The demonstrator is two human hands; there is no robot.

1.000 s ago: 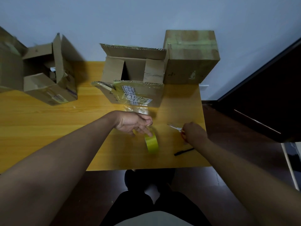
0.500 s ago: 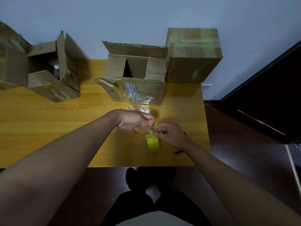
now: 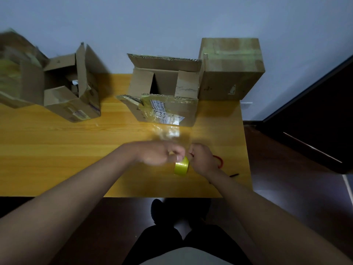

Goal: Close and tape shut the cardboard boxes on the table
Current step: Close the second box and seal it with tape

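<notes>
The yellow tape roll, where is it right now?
In the head view the yellow tape roll sits near the table's front edge, right of centre, between the left hand and right hand, in front of the open middle box.

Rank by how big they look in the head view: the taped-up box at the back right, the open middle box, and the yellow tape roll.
1 and 2. closed box and open middle box: too alike to rank, and the raised flaps inflate the open one.
3. yellow tape roll: clearly smallest, despite sitting nearest the camera.
</notes>
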